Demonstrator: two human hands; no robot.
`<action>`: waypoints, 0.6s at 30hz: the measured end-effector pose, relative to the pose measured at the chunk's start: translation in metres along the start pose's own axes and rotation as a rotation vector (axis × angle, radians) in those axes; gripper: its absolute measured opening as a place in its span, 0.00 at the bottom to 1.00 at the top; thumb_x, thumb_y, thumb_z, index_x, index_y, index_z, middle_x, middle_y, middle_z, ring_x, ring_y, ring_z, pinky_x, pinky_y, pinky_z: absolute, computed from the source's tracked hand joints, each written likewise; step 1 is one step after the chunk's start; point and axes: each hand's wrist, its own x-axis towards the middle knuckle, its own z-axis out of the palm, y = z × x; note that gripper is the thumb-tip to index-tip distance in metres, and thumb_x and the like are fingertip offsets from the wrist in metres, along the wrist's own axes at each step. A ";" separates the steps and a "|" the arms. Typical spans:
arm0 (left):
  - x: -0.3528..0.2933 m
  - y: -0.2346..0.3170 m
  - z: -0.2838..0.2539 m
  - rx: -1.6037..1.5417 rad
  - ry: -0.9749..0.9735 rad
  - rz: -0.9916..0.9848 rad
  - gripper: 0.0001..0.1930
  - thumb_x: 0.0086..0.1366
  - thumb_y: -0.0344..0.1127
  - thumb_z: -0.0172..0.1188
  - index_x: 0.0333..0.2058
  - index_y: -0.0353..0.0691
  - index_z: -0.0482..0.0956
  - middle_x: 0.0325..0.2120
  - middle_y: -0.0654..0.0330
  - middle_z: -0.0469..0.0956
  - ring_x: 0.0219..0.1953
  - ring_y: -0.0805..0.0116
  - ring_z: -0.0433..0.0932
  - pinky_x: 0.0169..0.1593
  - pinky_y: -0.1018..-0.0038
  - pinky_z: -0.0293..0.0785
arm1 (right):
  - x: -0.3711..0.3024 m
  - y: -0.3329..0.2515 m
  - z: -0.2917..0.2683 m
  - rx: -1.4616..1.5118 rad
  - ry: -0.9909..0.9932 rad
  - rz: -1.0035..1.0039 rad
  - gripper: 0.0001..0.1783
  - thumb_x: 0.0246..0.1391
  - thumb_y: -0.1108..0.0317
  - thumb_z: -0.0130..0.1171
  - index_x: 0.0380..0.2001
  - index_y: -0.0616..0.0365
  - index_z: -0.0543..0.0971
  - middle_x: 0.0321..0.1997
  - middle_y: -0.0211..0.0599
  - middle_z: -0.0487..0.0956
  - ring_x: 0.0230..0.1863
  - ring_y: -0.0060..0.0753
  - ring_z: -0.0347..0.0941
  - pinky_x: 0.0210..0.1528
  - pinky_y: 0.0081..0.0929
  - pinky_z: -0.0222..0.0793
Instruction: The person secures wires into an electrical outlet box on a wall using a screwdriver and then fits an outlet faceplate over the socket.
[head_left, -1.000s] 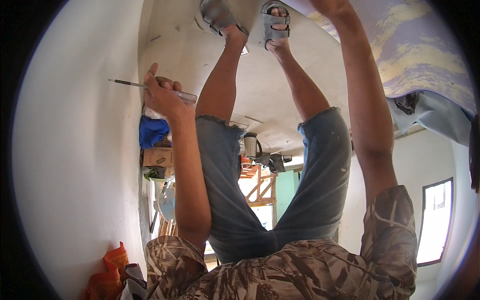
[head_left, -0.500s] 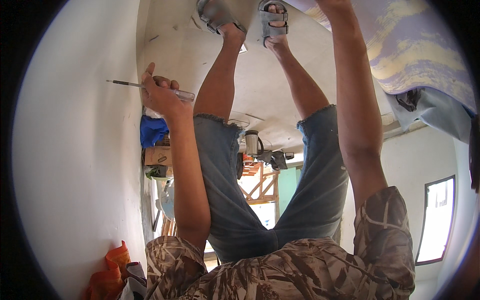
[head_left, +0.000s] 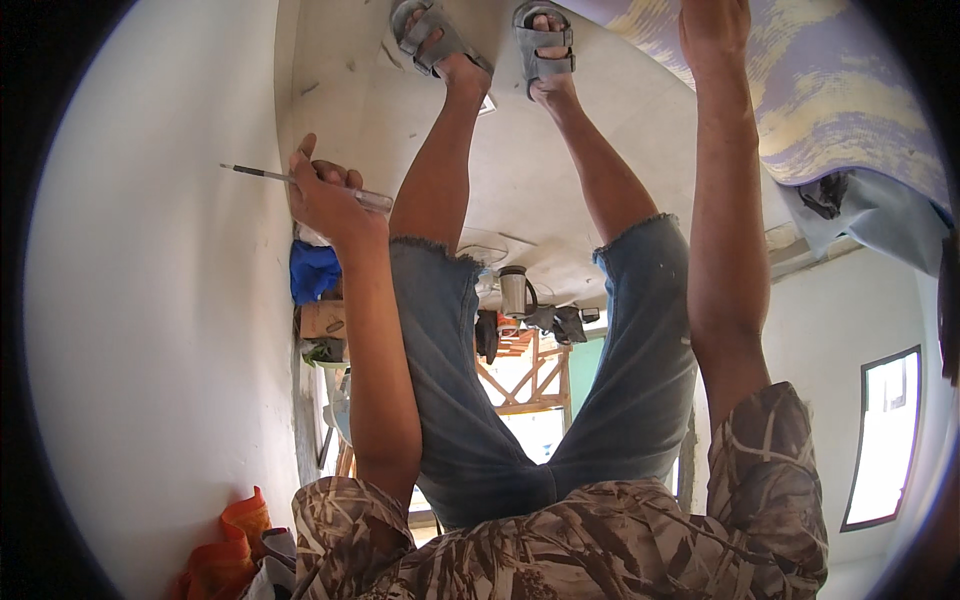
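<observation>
My left hand [head_left: 335,200] is closed around a screwdriver [head_left: 375,202] with a clear handle and a thin shaft, dark toward the tip. Its tip points left, in front of the white wall [head_left: 140,250], and one finger stretches up. My right arm reaches up to the top edge, where my right hand [head_left: 714,38] lies in front of a purple and cream patterned sheet or mat [head_left: 830,95]. The right fingertips are mostly cut off by the frame, so whether they touch or hold anything is hidden.
My sandalled feet [head_left: 545,50] stand on the pale floor [head_left: 570,150]. Farther off are a metal mug [head_left: 514,290], a blue cloth or bag [head_left: 315,270] and a cardboard box [head_left: 322,320]. Orange fabric [head_left: 240,530] lies by the wall at lower left; grey sheeting [head_left: 880,215] hangs at right.
My right hand has shifted right and a little down in the view, over the patterned sheet. The left hand and screwdriver sit slightly lower and farther right, along with a small shift of the whole view.
</observation>
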 end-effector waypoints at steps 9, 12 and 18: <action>0.003 -0.001 -0.002 -0.012 -0.024 0.017 0.16 0.72 0.41 0.45 0.44 0.36 0.77 0.15 0.73 0.56 0.17 0.83 0.54 0.21 0.82 0.55 | -0.011 0.031 0.000 0.659 0.045 0.144 0.24 0.69 0.63 0.35 0.57 0.69 0.70 0.58 0.45 0.75 0.59 0.34 0.70 0.64 0.29 0.59; 0.001 0.000 0.001 0.005 -0.019 0.021 0.15 0.72 0.40 0.45 0.43 0.36 0.77 0.15 0.72 0.56 0.17 0.83 0.54 0.21 0.82 0.55 | -0.015 0.048 0.005 -0.012 0.077 -0.071 0.24 0.69 0.62 0.35 0.57 0.69 0.70 0.58 0.44 0.74 0.60 0.33 0.69 0.64 0.29 0.59; 0.002 -0.001 -0.001 -0.012 -0.019 0.017 0.15 0.72 0.41 0.46 0.43 0.36 0.77 0.15 0.72 0.56 0.17 0.83 0.54 0.21 0.82 0.55 | -0.013 0.047 0.007 0.151 0.024 -0.023 0.27 0.71 0.56 0.34 0.58 0.67 0.70 0.59 0.43 0.74 0.61 0.32 0.67 0.65 0.29 0.56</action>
